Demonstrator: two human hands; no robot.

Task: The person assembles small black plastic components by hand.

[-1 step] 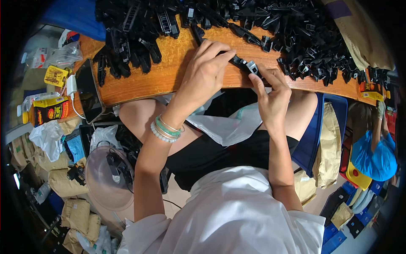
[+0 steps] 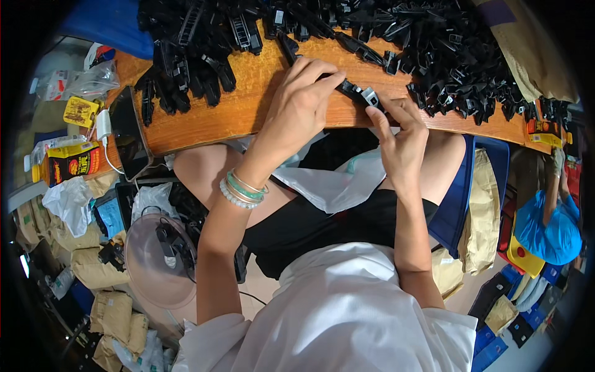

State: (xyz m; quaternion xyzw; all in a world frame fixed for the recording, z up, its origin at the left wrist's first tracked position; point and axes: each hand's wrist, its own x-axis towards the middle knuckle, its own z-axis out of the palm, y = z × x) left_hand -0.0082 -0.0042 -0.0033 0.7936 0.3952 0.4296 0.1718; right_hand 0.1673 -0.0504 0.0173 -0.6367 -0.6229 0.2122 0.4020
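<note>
Head view: left hand (image 2: 305,93) holds a slim black part (image 2: 348,88), fingers bent down over it, thumb side toward the body. Right hand (image 2: 403,133) grips the other end in a narrow pinch, thumb just beside the silver piece (image 2: 370,97) there; remaining fingers curled. Part sits between the hands, over the front of the wooden table (image 2: 248,111), tilted down to the right. Can't tell if it touches the wood. Left pile (image 2: 186,56) of black parts lies beyond the left hand, right pile (image 2: 458,56) beyond the right. Dark tablet (image 2: 132,139) and white charger (image 2: 103,124) at the table's left end. White cloth (image 2: 328,186) across the lap. Co-worker in blue (image 2: 548,229) far right.
</note>
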